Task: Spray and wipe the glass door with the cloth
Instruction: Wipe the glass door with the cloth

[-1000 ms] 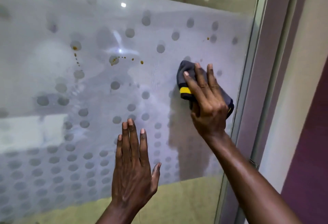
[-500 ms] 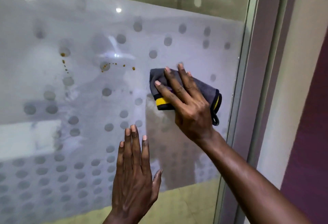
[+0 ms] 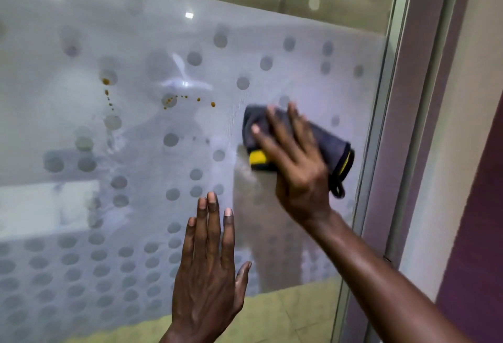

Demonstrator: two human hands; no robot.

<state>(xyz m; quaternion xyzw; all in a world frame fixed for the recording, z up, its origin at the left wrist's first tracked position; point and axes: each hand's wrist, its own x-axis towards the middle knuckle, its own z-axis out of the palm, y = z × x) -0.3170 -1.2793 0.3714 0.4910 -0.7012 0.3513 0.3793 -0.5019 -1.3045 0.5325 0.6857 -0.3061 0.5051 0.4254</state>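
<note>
right hand [image 3: 299,176] flat-presses cloth [image 3: 328,144], left hand [image 3: 209,277] open on glass door [image 3: 313,76]; sweep firmly to spots [image 3: 170,100] left of grip

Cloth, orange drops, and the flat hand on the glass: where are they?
cloth [image 3: 333,146]: head view, grey part near its right edge.
orange drops [image 3: 213,104]: head view, the rightmost drop.
left hand [image 3: 209,282]: head view, back of the hand.
</note>
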